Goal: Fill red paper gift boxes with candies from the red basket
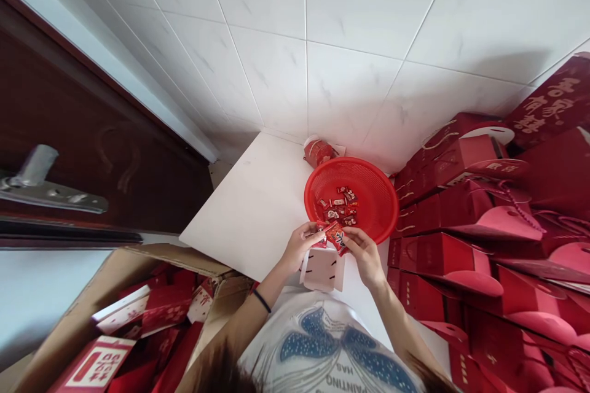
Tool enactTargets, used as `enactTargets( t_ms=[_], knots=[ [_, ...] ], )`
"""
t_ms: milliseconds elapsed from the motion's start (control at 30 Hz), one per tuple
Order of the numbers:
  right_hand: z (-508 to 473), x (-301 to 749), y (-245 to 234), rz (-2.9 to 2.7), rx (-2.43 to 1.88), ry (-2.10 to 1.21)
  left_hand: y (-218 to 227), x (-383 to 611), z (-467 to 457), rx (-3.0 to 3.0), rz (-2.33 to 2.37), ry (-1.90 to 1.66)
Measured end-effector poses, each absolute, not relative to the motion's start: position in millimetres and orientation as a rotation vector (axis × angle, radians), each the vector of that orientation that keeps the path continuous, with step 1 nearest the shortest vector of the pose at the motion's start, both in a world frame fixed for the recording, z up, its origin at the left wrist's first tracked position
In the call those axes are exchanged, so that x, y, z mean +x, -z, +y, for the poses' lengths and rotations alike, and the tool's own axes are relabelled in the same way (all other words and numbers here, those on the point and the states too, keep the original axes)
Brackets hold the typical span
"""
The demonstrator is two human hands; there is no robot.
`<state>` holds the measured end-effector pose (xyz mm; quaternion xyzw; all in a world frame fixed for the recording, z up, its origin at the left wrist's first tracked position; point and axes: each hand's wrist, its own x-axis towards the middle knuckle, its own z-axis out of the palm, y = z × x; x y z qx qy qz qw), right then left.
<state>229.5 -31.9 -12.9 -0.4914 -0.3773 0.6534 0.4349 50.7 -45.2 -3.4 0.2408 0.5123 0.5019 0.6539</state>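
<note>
Packets, two: one orange-red packet [337,237] and one small packet [321,239] in red and white, both held up between the hands, above the small box and by the near rim of the basket. Left hand [299,249], one: thumb pressed to bent fingers, pinching the small packet; whether it also has the edge of the larger one cannot be told. Right hand [365,253], one: fingertips closed on the right side of the orange-red packet. Handling, as judged: grip wrappers lightly by the edges, separate them directly above the box so a slip lands inside, lay them flat, and mind the side flaps — thin card would bend under a wrist. Containers: small box [320,271], card, standing open near the person's shirt, pale inside with short dark marks, its far end hidden by the hands; basket [380,206], red plastic, on the white counter [244,196], holding a loose cluster of wrapped sweets [338,202]; carton [80,310], brown cardboard, at lower left, filled with red and white boxes [166,304]; gift boxes [465,256], red, many, stacked at right — contents not visible.
</note>
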Motion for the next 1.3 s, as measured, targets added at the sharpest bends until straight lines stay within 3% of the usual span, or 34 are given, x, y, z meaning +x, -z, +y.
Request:
enactTargets(
  t_ms=[333,533,700,933,1100,1300],
  knots=[
    [-40.3,207.4,13.7,-0.923,-1.273,-1.496,2.2,55.2,-42.6,0.383,1.207,-1.220],
    [-11.7,207.3,25.4,-1.456,-1.204,-1.563,-0.8,54.6,-45.2,0.398,1.270,-1.141],
    [68.4,215.9,43.2,-1.906,-1.738,-1.108,7.6,49.4,-46.2,0.322,1.291,-1.185],
    [108.6,197.0,65.5,-2.223,-1.767,-1.108,5.4,39.6,-50.1,0.342,1.358,-1.165],
    [111.3,209.6,79.6,-2.148,-1.801,-1.218,4.1,36.7,-50.6,0.356,1.369,-1.168],
    [105.6,229.6,88.0,-1.639,-1.819,-1.392,3.6,41.4,-48.0,0.401,1.333,-1.183]
  ],
)
